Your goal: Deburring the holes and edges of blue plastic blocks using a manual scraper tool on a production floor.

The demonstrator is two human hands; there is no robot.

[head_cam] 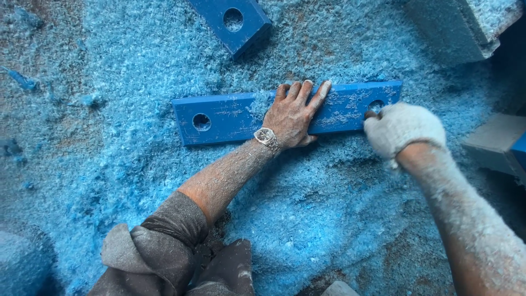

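A long flat blue bar (pixel 230 115) with a round hole near each end lies on a bed of pale blue shavings (pixel 142 60). My left hand (pixel 293 112), bare and wearing a wristwatch, presses flat on the middle of the bar with fingers spread. My right hand (pixel 402 129), in a white knit glove, is closed at the bar's right end, beside the right hole (pixel 376 104). Something small seems gripped in that glove, but it is hidden.
A second blue block (pixel 233 22) with a hole lies at the top. A dusty grey machine part (pixel 460 27) stands at the top right, and another grey-and-blue piece (pixel 501 145) at the right edge. Shavings cover the floor all around.
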